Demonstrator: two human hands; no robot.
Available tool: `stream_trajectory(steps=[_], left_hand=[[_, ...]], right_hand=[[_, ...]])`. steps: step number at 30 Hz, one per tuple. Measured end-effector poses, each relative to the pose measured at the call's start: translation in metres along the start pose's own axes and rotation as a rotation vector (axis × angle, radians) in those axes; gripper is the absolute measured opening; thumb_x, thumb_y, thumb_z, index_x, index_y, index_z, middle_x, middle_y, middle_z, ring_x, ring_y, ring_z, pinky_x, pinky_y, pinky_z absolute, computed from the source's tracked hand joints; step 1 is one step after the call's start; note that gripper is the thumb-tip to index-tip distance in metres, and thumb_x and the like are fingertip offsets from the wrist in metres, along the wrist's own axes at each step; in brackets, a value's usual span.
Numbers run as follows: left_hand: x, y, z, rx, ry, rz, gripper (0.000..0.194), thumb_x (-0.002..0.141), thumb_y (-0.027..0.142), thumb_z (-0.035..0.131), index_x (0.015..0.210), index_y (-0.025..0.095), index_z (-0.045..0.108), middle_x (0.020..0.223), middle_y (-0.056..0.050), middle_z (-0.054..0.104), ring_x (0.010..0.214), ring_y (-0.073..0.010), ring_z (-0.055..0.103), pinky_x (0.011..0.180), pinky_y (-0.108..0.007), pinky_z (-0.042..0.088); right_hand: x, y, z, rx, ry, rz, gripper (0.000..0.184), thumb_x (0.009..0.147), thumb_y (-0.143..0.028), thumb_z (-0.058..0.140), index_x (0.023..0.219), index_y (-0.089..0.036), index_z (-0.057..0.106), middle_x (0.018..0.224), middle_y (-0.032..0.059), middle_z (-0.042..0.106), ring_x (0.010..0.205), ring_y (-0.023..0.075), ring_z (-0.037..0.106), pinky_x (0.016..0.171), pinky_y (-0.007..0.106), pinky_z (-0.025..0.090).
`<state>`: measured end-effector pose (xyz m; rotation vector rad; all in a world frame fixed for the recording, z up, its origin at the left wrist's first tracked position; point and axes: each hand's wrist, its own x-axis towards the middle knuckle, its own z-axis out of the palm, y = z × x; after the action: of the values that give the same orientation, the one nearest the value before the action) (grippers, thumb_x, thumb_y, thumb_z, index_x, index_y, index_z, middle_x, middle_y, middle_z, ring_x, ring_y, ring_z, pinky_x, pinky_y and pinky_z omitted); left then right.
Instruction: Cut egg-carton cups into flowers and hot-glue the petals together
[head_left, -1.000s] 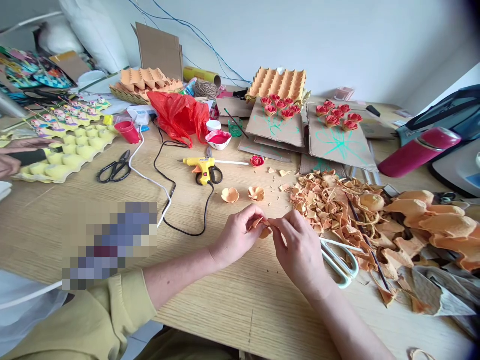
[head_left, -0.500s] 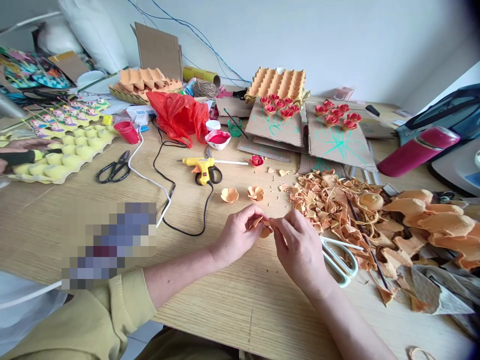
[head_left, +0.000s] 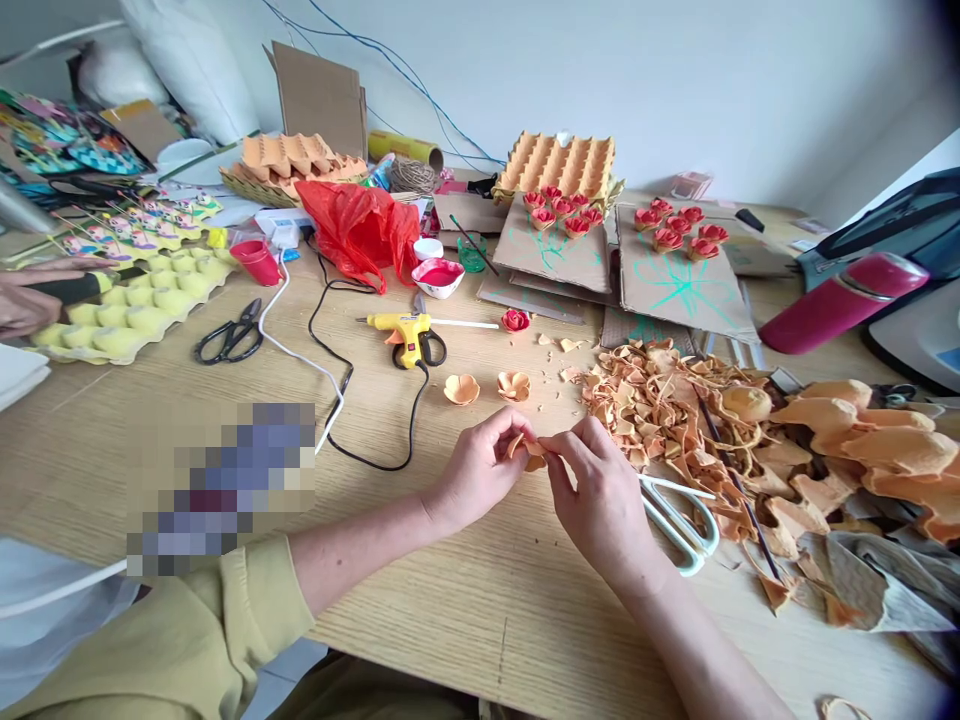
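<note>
Between my two hands is an orange egg-carton flower cup, partly hidden by fingers. My left hand pinches it from the left side. The fingertips of my right hand are closed on one of its petals at the right. Just beyond lie two similar cut orange cups, open side up. A red painted flower sits farther back, near the white glue stick of a yellow glue gun. Light green scissors rest beside my right wrist.
Orange carton scraps and cut carton pieces heap up at right. Red flowers stand on cardboard sheets behind. Black scissors, a bowl of red paint and cables lie left of centre. Another person's hand is by a yellow egg tray.
My hands keep nearly the same pinch on the flower cup, with a slight shift of the fingers. At far left, the other person's hand has moved, and a white edge shows below it.
</note>
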<state>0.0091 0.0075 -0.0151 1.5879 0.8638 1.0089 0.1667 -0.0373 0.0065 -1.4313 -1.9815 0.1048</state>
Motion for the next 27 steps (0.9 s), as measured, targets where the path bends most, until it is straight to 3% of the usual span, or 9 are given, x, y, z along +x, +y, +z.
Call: stream_trajectory(steps=[7,12,18,23,27], left_hand=[[0.0004,0.0047,-0.0008,0.003,0.025,0.001,0.006,0.089,0.013,0.056,0.088,0.018,0.054,0.077,0.002,0.054,0.069,-0.0106,0.054,0.064,-0.022,0.044],[0.0,0.0025,0.0009,-0.043,0.016,0.002,0.009,0.086,0.01,0.055,0.087,0.019,0.053,0.077,0.002,0.055,0.07,-0.0107,0.055,0.065,-0.022,0.046],[0.0023,0.0038,-0.0031,0.062,0.029,-0.041,0.008,0.089,0.02,0.062,0.092,0.019,0.055,0.077,0.003,0.056,0.068,-0.0106,0.053,0.062,-0.022,0.043],[0.0027,0.0061,-0.0082,0.125,0.035,0.009,0.014,0.093,0.02,0.058,0.107,0.02,0.059,0.101,-0.003,0.067,0.089,-0.0149,0.064,0.081,-0.027,0.05],[0.002,0.0049,-0.0069,0.101,0.03,0.005,0.02,0.094,0.015,0.054,0.113,0.019,0.059,0.112,-0.006,0.068,0.1,-0.0178,0.066,0.088,-0.03,0.052]], right_hand=[[0.002,0.0,-0.0017,0.033,0.008,0.028,0.015,0.097,-0.015,0.053,0.097,-0.02,0.067,0.085,0.0045,0.056,0.077,0.0182,0.058,0.071,0.03,0.047],[0.0011,-0.0004,-0.0007,0.028,0.009,0.018,0.016,0.097,-0.013,0.053,0.091,-0.019,0.067,0.085,0.0045,0.055,0.075,0.0173,0.057,0.069,0.029,0.046],[0.0011,0.0033,-0.002,0.019,-0.001,0.055,0.011,0.096,-0.015,0.055,0.098,-0.017,0.066,0.087,0.0049,0.057,0.076,0.0178,0.058,0.07,0.03,0.047],[0.0007,0.0023,-0.0083,0.11,-0.002,0.183,0.009,0.093,-0.016,0.057,0.092,-0.019,0.065,0.085,0.0028,0.058,0.069,0.0148,0.058,0.062,0.026,0.047],[-0.0012,-0.0018,-0.0065,0.141,-0.037,0.195,0.017,0.093,-0.015,0.056,0.104,-0.02,0.068,0.085,0.0024,0.057,0.069,0.0147,0.059,0.063,0.026,0.049]])
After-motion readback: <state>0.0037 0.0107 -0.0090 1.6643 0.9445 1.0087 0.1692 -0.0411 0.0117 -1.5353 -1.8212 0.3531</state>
